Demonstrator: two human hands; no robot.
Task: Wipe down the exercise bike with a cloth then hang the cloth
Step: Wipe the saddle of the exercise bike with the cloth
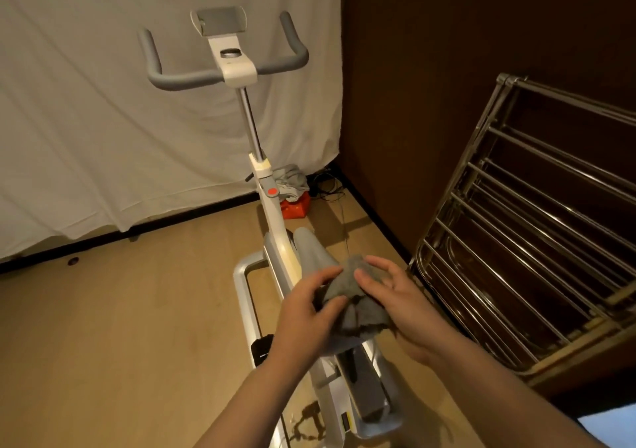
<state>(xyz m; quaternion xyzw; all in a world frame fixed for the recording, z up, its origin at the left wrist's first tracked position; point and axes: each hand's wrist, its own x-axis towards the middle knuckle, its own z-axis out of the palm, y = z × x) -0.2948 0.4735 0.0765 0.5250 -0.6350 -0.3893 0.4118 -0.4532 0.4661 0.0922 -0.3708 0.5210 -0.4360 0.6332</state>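
Observation:
A white and grey exercise bike (265, 186) stands in front of me, its grey handlebars (192, 79) up near the white sheet. Its grey saddle (311, 251) points away from me, just below my hands. A bunched grey cloth (358, 296) lies over the rear of the saddle. My left hand (303, 313) grips the cloth's left side between thumb and fingers. My right hand (395, 296) holds its right side, thumb on top and fingers spread over the cloth. The saddle's rear part is hidden under the cloth and hands.
A metal drying rack (537, 227) with several rails leans against the dark wall on the right. A white sheet (86, 120) hangs behind the bike. A red box (296, 208) with grey fabric and cables sits in the corner. The floor is light wood.

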